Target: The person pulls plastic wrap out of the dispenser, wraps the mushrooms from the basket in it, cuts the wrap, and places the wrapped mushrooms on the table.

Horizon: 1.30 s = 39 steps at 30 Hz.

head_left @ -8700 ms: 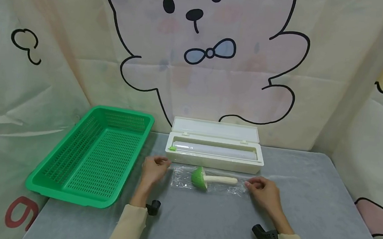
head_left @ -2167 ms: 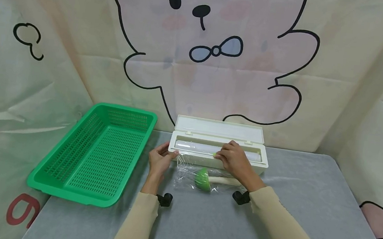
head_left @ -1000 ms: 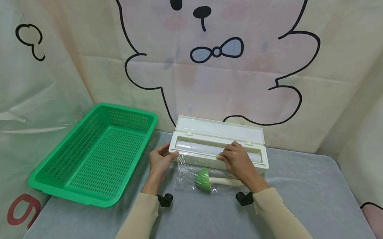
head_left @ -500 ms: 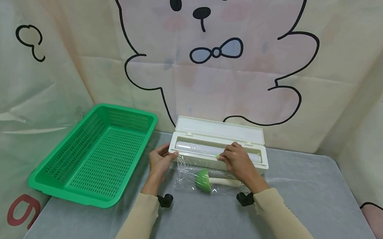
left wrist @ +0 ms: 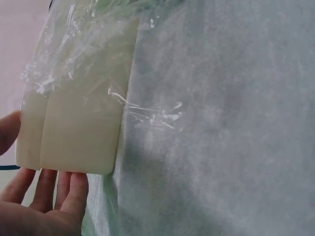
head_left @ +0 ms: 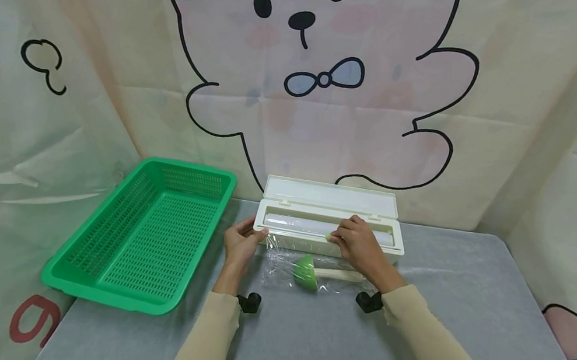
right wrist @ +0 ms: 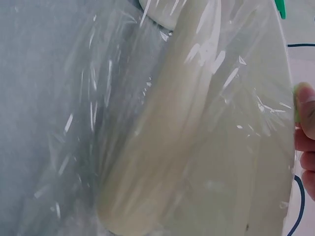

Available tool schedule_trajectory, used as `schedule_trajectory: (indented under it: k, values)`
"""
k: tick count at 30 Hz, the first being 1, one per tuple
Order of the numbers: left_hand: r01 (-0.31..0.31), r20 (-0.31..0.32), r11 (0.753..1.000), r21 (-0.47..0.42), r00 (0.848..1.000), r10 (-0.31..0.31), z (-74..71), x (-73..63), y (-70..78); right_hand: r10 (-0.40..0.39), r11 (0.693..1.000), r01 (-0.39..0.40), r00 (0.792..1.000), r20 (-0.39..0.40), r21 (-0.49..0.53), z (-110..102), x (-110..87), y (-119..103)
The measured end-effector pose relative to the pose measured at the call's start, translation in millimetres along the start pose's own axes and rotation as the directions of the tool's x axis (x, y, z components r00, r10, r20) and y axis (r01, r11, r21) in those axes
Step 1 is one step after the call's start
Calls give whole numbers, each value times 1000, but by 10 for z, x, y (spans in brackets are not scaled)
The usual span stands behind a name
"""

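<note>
A white cling film dispenser [head_left: 288, 230] stands at the back of the table with its lid tipped open and a roll inside. My left hand [head_left: 240, 250] grips its left end, thumb on the front edge and fingers under the end in the left wrist view. Near mid-length, my right hand [head_left: 360, 247] pinches the green slide cutter [head_left: 328, 236]. Clear cling film [head_left: 277, 268] hangs from the front edge and spreads over a mushroom-shaped piece [head_left: 306, 273] with green cap and pale stem. In the right wrist view the stem [right wrist: 152, 147] shows through wrinkled film.
A green slotted basket [head_left: 152, 242] stands to the left on the grey table [head_left: 313, 347]. Behind the dispenser hangs a curtain [head_left: 313, 141] printed with a cartoon bear. Each wrist wears a small black camera [head_left: 250, 303].
Since the oldest frame, both hands have moved from beside the film to the dispenser. The green cutter has shifted from the left end to mid-length, and film now covers the mushroom. Little differs over the last second.
</note>
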<state>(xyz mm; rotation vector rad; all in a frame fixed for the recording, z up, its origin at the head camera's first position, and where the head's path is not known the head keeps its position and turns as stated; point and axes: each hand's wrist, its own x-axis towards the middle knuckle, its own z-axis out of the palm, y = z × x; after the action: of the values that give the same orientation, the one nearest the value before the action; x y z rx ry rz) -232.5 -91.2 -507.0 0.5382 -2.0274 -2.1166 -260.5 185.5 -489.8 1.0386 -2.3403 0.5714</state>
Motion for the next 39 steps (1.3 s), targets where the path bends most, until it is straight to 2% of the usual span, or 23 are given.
schedule_trajectory:
  k: [4, 9, 13, 20, 25, 30, 39]
  values:
    - [9, 0, 1000, -9, 1000, -9, -6, 7, 1, 27, 1000, -27, 998, -48, 4, 40, -30, -25]
    - [13, -3, 1000, -21, 1000, -14, -4, 1, -5, 119, 993, -117, 990, -75, 36, 76, -70, -86]
    - [17, -13, 1000, -13, 1000, -17, 1, -3, -4, 189, 981, -183, 976, -108, 63, 105, -67, -151]
    - [11, -23, 1000, -16, 1000, -11, 2, 15, -14, 298, 954, -299, 944, -143, 16, 138, -28, -228]
    - [13, -28, 1000, -23, 1000, -14, -11, 19, -3, 366, 930, -366, 922, -127, 19, 133, -9, -261]
    - [24, -17, 999, -26, 1000, -24, -1, 10, 13, 409, 912, -405, 909, -77, 63, 109, -1, -262]
    - [30, -21, 999, -22, 999, -30, 19, -5, 6, 404, 905, -391, 914, -48, 166, 125, -78, -171]
